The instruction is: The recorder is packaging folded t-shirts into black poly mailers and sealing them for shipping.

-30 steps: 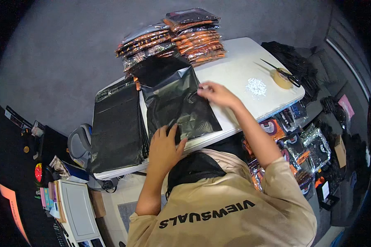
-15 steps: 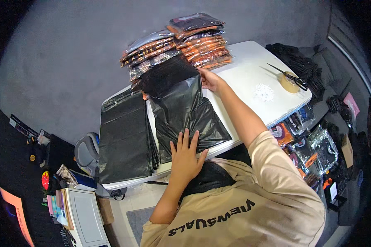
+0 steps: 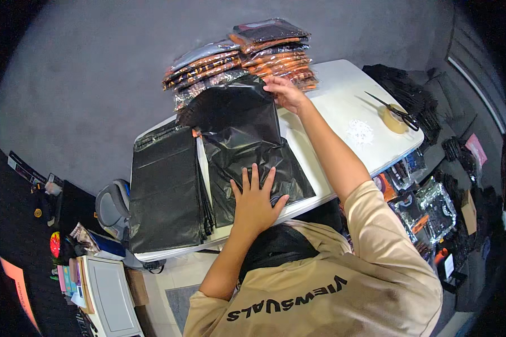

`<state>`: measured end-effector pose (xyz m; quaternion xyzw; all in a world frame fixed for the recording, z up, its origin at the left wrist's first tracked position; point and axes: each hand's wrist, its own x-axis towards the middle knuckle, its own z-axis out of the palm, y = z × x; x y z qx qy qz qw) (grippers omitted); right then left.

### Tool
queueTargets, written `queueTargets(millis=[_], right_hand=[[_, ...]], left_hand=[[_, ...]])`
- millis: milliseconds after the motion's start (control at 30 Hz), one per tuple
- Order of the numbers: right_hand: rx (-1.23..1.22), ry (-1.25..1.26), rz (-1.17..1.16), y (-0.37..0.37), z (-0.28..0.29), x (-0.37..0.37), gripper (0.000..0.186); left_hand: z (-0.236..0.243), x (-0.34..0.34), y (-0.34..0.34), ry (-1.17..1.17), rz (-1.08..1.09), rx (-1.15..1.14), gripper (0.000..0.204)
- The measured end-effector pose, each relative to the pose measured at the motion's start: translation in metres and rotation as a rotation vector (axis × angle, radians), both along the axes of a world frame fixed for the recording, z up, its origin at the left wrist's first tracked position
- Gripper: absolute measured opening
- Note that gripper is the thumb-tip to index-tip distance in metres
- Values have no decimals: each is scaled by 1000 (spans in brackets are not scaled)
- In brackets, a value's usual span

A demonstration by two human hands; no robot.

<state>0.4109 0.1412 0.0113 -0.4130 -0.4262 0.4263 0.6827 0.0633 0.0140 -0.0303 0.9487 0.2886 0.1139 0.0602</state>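
Note:
A crinkled black plastic bag (image 3: pixel 233 135) lies on the white table (image 3: pixel 343 84), its upper end reaching over the front of the stacked wrapped folded items (image 3: pixel 275 62). My left hand (image 3: pixel 256 199) is spread open, palm down, on the bag's lower half. My right hand (image 3: pixel 284 92) has its fingers closed on the bag's top right corner, in front of the right-hand stack. A pile of flat black bags (image 3: pixel 163 191) sits to the left, beside the bag under my hands.
On the table's right are black scissors (image 3: pixel 407 118) on a tape roll (image 3: pixel 393 123) and small white bits (image 3: pixel 360 133). More wrapped items (image 3: pixel 433 208) lie below the right edge beside a dark sofa (image 3: pixel 433 87). A grey chair (image 3: pixel 109 208) and white cabinet (image 3: pixel 101 292) are left.
My right hand has moved up to the bag's top corner, and the bag's upper part is raised. My left hand has flattened out with spread fingers on the lower part.

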Motion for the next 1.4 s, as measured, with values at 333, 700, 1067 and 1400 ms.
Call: queueTargets(millis=[333, 700, 1067, 1400], right_hand=[[-50, -428, -16, 9, 35, -15, 49], [163, -159, -350, 21, 27, -5, 34], [-111, -241, -425, 9, -10, -8, 57], [-154, 79, -305, -21, -67, -22, 19]], left_hand=[[25, -8, 24, -180, -35, -95, 68], [57, -33, 266, -576, 557, -386, 55], [8, 5, 275, -1033, 422, -751, 29], [0, 23, 287, -1175, 376, -590, 21]])
